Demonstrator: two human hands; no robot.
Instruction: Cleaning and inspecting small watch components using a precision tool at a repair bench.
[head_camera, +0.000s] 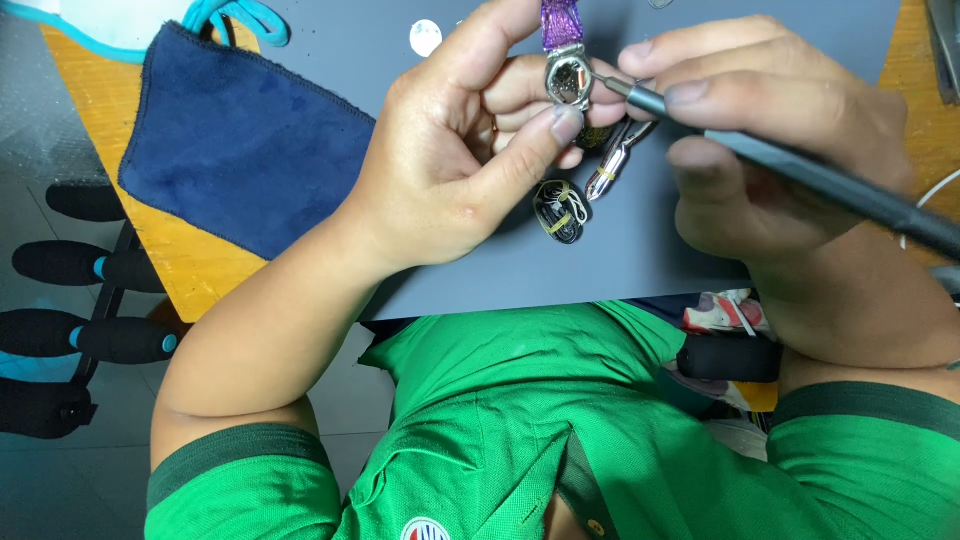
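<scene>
My left hand (450, 170) pinches a small metal watch (568, 78) on its purple strap (562, 22). My right hand (790, 150) grips a slim grey screwdriver (800, 170), tip touching the case.

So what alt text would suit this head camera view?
A left hand holds a small watch case on a purple strap while the right hand works its back with a dark screwdriver, above a grey mat.

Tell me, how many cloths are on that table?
1: a dark blue cloth lies on the table's left side, beside the left hand. Others may be hidden out of frame.
</scene>
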